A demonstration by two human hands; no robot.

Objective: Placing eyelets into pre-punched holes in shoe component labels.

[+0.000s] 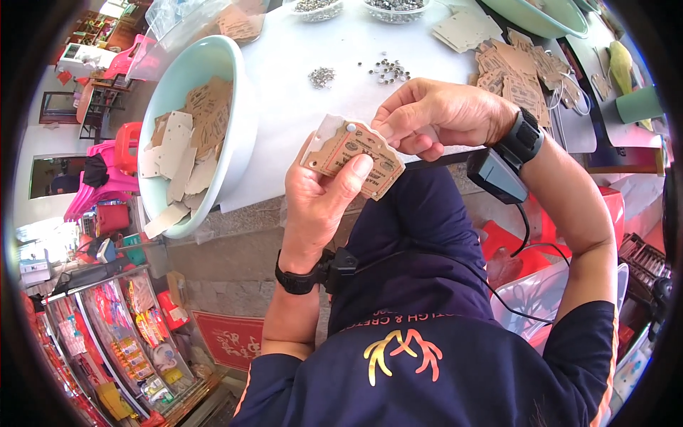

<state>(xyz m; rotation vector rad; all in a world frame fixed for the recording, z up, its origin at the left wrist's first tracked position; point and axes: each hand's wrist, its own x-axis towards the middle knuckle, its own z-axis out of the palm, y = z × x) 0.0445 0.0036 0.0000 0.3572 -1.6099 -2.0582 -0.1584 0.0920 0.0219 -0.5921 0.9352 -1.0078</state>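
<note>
My left hand (pixel 316 199) grips a small stack of brown printed cardboard cards (pixel 340 154), its thumb pressed flat across the front. A pale card edge shows behind the front one, and a round whitish metal stud sits near its upper edge. My right hand (pixel 448 114) is closed in a pinch at the right upper edge of the cards; whatever lies between its fingertips is hidden. Beyond the hands, a small heap of silver metal pieces (pixel 321 77) and a scatter of round metal caps (pixel 389 71) lie on the white tabletop (pixel 292 107).
At left, a pale green basin (pixel 245 135) holds brown cards (pixel 206 103) and pale ones. Two clear tubs of metal pieces (pixel 318 8) stand at the far edge. Right are piled brown cards (pixel 509 67), a white cable (pixel 575 96) and a green cup (pixel 639 105).
</note>
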